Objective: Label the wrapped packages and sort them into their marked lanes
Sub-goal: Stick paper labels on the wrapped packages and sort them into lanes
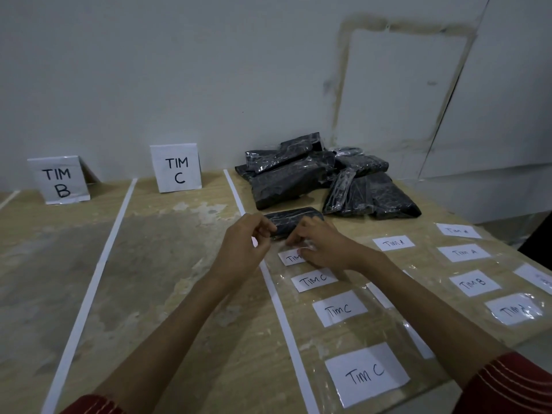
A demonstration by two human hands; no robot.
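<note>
- Left hand (pixel 242 246): fingers are curled over the left end of a small package (pixel 294 220); an actual grip cannot be told.
- Right hand (pixel 324 248): fingertips are pinched on the top label (pixel 290 258); only "TIM" is readable, the rest is covered.
- Package is laid mid-table (pixel 164 264), just right of a tape line (pixel 270 282).
- Pile (pixel 322 177) at the back edge: black packages overlapped, count unclear.
- Strips (pixel 380 295) are partly hidden by the right forearm; an edge label (pixel 537 277) is cut off at the right.
- Counted: 2 signs, TIM B sign (pixel 59 180) and TIM C sign (pixel 176 168); 3 uncovered TIM C labels (pixel 340 308) toward the near edge; 2 full tape lines.
</note>
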